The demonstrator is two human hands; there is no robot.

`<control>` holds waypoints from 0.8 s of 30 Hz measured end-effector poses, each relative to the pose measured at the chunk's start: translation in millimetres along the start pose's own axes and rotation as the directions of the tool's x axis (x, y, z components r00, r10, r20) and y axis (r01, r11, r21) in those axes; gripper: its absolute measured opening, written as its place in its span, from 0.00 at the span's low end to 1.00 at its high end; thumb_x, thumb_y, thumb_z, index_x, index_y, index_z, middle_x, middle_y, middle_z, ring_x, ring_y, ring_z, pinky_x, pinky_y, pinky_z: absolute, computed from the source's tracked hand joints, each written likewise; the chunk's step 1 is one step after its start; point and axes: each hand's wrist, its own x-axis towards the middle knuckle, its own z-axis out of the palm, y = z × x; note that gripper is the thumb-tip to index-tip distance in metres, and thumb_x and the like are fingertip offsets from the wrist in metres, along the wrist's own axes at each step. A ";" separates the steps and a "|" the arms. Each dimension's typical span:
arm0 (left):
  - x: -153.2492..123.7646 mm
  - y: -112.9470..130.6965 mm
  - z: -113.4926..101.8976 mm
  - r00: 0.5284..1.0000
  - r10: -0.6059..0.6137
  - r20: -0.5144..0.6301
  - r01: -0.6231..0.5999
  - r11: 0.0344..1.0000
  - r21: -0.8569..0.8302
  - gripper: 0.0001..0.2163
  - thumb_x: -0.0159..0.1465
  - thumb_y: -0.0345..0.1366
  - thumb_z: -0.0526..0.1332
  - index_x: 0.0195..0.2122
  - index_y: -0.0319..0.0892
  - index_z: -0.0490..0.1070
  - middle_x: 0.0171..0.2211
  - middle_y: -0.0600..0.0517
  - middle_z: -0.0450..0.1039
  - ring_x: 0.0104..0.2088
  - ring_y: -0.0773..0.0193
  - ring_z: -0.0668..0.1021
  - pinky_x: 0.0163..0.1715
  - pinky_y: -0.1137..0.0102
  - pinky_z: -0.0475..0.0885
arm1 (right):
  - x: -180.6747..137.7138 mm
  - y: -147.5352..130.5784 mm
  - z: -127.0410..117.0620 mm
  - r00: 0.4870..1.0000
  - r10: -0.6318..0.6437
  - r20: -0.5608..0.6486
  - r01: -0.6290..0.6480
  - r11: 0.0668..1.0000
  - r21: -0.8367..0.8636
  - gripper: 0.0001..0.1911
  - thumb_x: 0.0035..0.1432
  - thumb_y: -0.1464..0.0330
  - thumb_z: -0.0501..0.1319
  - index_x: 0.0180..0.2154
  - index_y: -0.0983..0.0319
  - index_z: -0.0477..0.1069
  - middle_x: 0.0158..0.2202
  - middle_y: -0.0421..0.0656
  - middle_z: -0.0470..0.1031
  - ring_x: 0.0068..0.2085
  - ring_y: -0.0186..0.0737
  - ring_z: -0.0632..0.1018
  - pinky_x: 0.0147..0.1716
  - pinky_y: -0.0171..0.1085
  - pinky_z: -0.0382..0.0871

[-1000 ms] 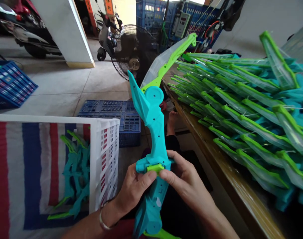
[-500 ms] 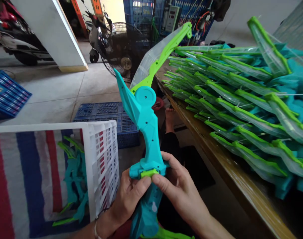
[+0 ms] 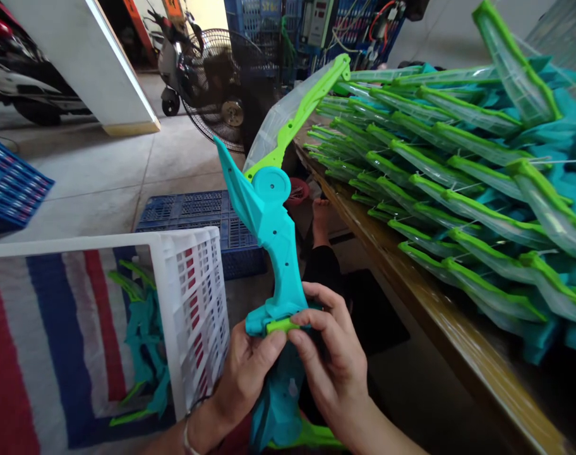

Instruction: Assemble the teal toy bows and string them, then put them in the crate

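A turquoise and lime-green toy bow (image 3: 288, 272) stands nearly upright in front of me, its clear-webbed green limb angled up and to the right. My left hand (image 3: 250, 366) grips the bow around its middle, thumb pressed below a small lime-green piece (image 3: 279, 325) set in the centre. My right hand (image 3: 333, 347) pinches the right end of that green piece between thumb and index finger, the other fingers behind the bow. The bow's lower end runs down past my wrists and is partly hidden.
A wooden table (image 3: 411, 303) on the right bears a big pile of similar toy bows (image 3: 458, 183). At left, a white crate (image 3: 193, 303) lined with striped cloth holds several bow pieces (image 3: 146, 341). Beyond are a blue crate (image 3: 188, 212), a fan (image 3: 228, 95) and a scooter (image 3: 172, 63).
My right index finger has come round from the bow's side to the front, onto the green piece's right end. My left hand keeps its grip. The whole view has shifted slightly.
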 end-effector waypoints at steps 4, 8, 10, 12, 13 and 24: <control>-2.3 -8.3 -2.7 1.000 0.008 -0.028 -0.008 1.000 0.004 0.13 0.67 0.43 0.64 0.47 0.42 0.81 0.43 0.46 0.83 0.42 0.54 0.82 0.46 0.65 0.78 | -0.8 -6.5 -1.0 0.995 0.104 0.001 -0.104 0.994 0.033 0.05 0.68 0.72 0.61 0.43 0.56 0.72 0.55 0.47 0.69 0.57 0.48 0.73 0.51 0.46 0.75; -3.6 -9.4 -4.4 0.998 -0.008 -0.062 0.012 0.997 0.072 0.11 0.66 0.43 0.65 0.42 0.43 0.81 0.36 0.48 0.82 0.36 0.57 0.81 0.39 0.67 0.78 | -2.8 -9.3 0.1 0.995 0.102 -0.016 -0.102 0.994 0.025 0.06 0.67 0.72 0.61 0.42 0.55 0.72 0.56 0.47 0.69 0.56 0.49 0.74 0.50 0.47 0.76; -3.6 -6.6 -3.3 0.996 -0.015 -0.088 0.025 0.994 0.107 0.10 0.66 0.43 0.65 0.41 0.43 0.81 0.35 0.50 0.82 0.35 0.58 0.81 0.39 0.68 0.78 | -5.6 -8.5 2.1 0.996 0.082 -0.028 -0.082 0.997 0.006 0.07 0.67 0.73 0.61 0.43 0.55 0.72 0.57 0.47 0.69 0.56 0.48 0.74 0.49 0.47 0.76; -2.9 -2.3 -1.2 0.995 -0.018 -0.101 0.030 0.992 0.126 0.09 0.66 0.43 0.65 0.40 0.44 0.81 0.35 0.51 0.82 0.35 0.59 0.81 0.39 0.69 0.78 | -9.6 -7.0 4.7 0.997 0.067 -0.043 -0.067 0.998 -0.008 0.09 0.67 0.74 0.61 0.44 0.55 0.71 0.58 0.47 0.68 0.57 0.48 0.75 0.49 0.46 0.76; -2.4 -0.1 -0.2 0.995 -0.019 -0.097 0.032 0.991 0.132 0.09 0.66 0.43 0.66 0.39 0.44 0.81 0.35 0.51 0.82 0.34 0.59 0.80 0.38 0.69 0.78 | -11.6 -5.9 6.0 0.997 0.064 -0.048 -0.064 0.998 -0.009 0.09 0.67 0.74 0.60 0.45 0.55 0.71 0.59 0.47 0.67 0.57 0.48 0.75 0.49 0.46 0.76; 3.7 -2.9 -3.9 0.999 -0.007 -0.037 0.011 0.995 0.100 0.12 0.65 0.44 0.64 0.39 0.41 0.82 0.31 0.49 0.80 0.33 0.57 0.79 0.35 0.66 0.77 | 26.2 3.8 -20.9 0.824 0.382 0.418 -0.527 0.787 0.321 0.21 0.62 0.58 0.69 0.53 0.58 0.71 0.46 0.44 0.77 0.44 0.42 0.78 0.43 0.39 0.76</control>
